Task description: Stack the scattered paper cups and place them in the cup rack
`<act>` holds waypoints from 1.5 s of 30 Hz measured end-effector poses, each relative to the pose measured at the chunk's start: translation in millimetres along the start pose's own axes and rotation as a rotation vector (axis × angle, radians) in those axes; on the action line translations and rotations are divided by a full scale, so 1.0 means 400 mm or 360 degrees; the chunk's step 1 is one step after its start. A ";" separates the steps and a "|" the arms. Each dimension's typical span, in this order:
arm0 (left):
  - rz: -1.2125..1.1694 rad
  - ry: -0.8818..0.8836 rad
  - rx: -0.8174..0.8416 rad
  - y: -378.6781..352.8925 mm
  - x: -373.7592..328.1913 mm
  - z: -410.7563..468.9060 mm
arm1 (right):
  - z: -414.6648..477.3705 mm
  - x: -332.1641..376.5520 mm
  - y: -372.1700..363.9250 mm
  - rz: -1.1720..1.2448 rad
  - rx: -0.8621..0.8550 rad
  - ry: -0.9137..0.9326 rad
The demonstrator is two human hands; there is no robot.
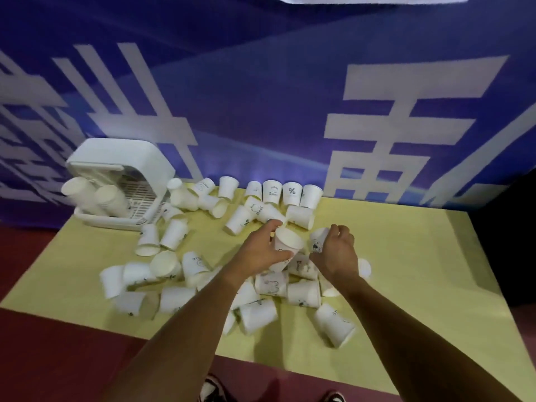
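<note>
From my remote seat I see the left hand's (261,252) fingers (271,227) curled round a tilted paper cup (287,242), its open mouth turned up toward the camera. The right hand (338,252) curls round a second cup (317,240) with a small printed figure, just beside the first; I cannot tell whether the two touch. Below and around both hands, loose cups (174,233) lie tumbled on the yellow bench (406,256), and a few stand against the blue banner (261,111). The white cup rack (127,158) sits at the far left corner, two short stacks (111,198) leaning in it. Dark red floor (58,358) surrounds the bench.
</note>
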State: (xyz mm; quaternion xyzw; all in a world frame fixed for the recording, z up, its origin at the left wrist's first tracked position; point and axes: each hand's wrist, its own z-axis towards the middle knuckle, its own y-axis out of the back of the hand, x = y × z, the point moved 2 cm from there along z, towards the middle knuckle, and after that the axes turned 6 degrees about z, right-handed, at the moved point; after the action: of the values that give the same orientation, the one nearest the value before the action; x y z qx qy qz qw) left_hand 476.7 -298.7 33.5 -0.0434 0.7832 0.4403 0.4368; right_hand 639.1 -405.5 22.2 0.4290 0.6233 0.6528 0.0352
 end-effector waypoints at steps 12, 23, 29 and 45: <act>-0.0046 0.0151 -0.0209 0.453 0.409 -0.060 | -0.003 0.498 -0.291 -0.0055 0.0113 0.0214; -0.0126 0.0326 -0.0749 0.684 0.558 -0.106 | 0.097 0.800 -0.395 -0.0010 0.0337 0.0516; -0.0105 0.0463 -0.0921 0.821 0.678 -0.098 | 0.117 0.913 -0.482 0.0010 0.0380 0.0534; 0.0094 0.0313 -0.0713 1.013 0.921 0.073 | 0.127 1.128 -0.644 -0.0078 0.0213 0.0154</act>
State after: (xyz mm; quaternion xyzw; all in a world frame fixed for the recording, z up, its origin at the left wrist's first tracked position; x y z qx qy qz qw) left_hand 85.6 85.5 24.8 -0.1589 0.7058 0.6092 0.3248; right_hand 260.0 -47.0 30.4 0.3830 0.6769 0.6285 -0.0078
